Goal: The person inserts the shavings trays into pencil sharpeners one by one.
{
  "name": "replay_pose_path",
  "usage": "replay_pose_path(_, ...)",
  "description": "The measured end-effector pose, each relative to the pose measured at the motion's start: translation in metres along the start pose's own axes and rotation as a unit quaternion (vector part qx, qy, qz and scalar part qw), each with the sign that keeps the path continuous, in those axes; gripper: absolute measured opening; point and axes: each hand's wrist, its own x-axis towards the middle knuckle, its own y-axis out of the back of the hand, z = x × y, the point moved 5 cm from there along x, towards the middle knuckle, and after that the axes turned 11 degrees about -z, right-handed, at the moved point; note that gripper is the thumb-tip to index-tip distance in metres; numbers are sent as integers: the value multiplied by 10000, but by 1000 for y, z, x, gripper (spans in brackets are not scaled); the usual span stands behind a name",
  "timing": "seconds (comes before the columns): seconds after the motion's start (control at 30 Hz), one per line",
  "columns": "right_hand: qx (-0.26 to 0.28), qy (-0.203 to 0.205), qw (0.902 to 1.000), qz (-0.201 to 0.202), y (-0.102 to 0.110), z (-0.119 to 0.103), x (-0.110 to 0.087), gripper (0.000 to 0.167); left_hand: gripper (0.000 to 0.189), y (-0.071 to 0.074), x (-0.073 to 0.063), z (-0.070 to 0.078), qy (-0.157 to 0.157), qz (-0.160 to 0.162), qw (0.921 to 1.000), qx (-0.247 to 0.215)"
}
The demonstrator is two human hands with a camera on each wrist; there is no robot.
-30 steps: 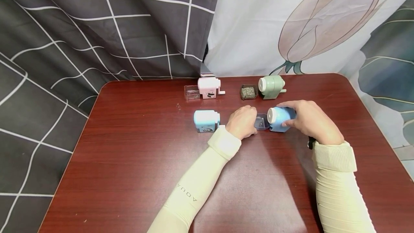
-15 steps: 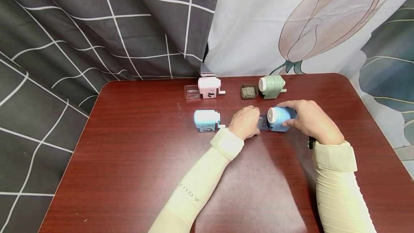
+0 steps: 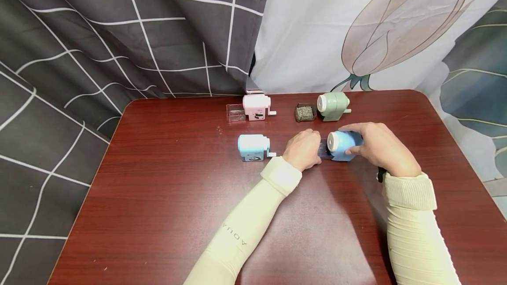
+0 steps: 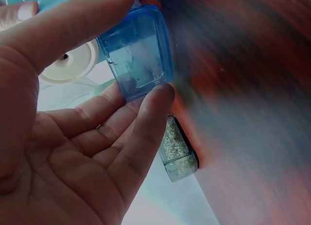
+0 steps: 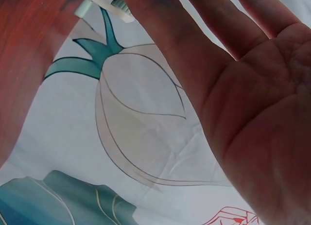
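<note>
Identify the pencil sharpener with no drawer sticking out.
The light blue pencil sharpener, front left; the pink, green and darker blue ones have drawers out leftward.

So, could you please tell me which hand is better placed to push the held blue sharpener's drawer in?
Probably the left hand: its fingers hold the drawer, while the right hand grips the blue sharpener and could steady it.

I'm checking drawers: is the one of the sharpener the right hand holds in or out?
At least partly out: in the head view the drawer shows between the left hand and the blue sharpener.
</note>
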Motion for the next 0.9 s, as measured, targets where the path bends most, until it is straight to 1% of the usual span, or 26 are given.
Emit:
replay_pose_path(0.23, 48, -52, 10000, -63, -1, 1, 0, 55, 43, -2, 2, 1, 17, -64, 10000, -21)
replay_pose_path(0.43, 16, 5, 10000, -22, -1, 1, -2, 54, 42, -3, 3, 4, -37, -68, 10000, -26)
replay_pose_path(0.57, 5, 61, 10000, 19, -1, 0, -2, 54, 42, -4, 4, 4, -29, -57, 10000, -20)
replay_pose_path(0.9, 11, 29, 10000, 20, 0, -1, 0, 55, 43, -3, 5, 5, -75, 19, 10000, 6)
